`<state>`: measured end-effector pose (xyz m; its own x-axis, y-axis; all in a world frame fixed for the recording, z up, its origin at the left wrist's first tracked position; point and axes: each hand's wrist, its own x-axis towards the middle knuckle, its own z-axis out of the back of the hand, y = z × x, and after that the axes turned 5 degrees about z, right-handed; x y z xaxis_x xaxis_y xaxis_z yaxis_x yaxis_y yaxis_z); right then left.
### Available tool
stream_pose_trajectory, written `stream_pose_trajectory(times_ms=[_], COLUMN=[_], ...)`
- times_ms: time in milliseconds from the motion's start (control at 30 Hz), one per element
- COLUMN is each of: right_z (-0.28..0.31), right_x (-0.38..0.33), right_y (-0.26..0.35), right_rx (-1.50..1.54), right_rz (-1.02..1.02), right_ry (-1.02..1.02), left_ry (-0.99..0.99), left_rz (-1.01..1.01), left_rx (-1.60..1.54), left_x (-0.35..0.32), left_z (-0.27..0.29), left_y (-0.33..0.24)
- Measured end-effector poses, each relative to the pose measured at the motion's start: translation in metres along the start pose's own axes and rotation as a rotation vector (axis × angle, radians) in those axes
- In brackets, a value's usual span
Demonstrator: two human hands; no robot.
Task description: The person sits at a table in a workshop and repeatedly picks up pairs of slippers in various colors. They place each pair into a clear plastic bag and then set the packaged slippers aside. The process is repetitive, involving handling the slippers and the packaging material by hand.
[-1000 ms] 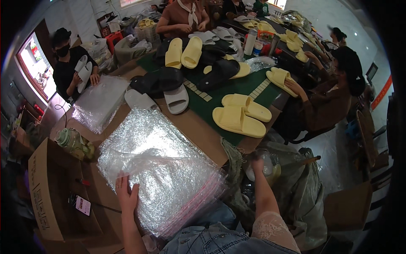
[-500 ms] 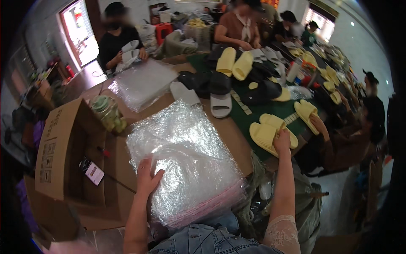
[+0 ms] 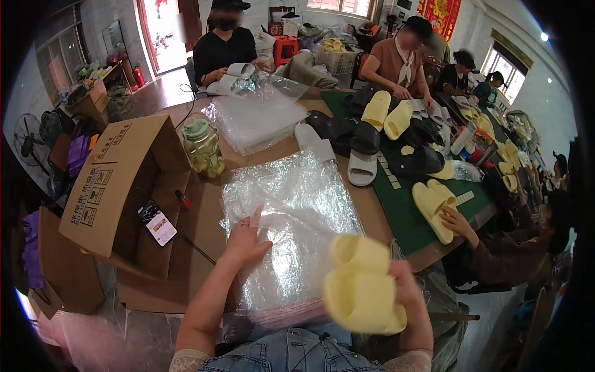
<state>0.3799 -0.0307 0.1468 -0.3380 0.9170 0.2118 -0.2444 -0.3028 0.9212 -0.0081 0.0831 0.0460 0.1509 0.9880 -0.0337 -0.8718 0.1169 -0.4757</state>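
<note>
A pair of pale yellow slippers hangs above the right side of the bag stack, slightly smeared by motion. My right hand grips the pair at its right side, with part of the fingers hidden behind it. Flat on the pile of clear plastic bags rests my left hand, fingers stretched out and apart, holding nothing. Pink strips line the near edge of the bags, close to my denim clothing.
An open cardboard box with a phone stands left, beside a glass jar. More clear bags lie farther back. Black, grey and yellow slippers crowd the green mat. At right, a co-worker's hand touches yellow slippers.
My right hand has lifted the yellow slippers off the mat and brought them left and nearer. My left hand stays on the bags. The co-worker's yellow slippers moved left. The whole view has shifted.
</note>
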Motion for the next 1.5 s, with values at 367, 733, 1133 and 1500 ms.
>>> stream_pose_trajectory(times_ms=[367, 733, 1133, 1500], right_z=[-0.069, -0.081, -0.05, -0.02], right_x=[0.117, 0.12, -0.006, -0.05], right_y=[-0.071, -0.119, -0.056, -0.022], right_rx=[-0.646, -0.581, 0.076, -0.191], right_rz=[-0.004, -0.042, 0.076, -0.076], right_ry=[-0.133, -0.257, -0.55, 0.334], left_ry=[-0.151, -0.025, -0.094, -0.251], left_rz=[-0.18, -0.46, -0.447, -0.11], left_rx=[-0.017, 0.005, -0.021, -0.368], left_x=[-0.014, -0.084, -0.09, -0.056], left_z=[-0.037, -0.028, -0.033, -0.02], left_y=[0.026, -0.029, -0.044, -0.07])
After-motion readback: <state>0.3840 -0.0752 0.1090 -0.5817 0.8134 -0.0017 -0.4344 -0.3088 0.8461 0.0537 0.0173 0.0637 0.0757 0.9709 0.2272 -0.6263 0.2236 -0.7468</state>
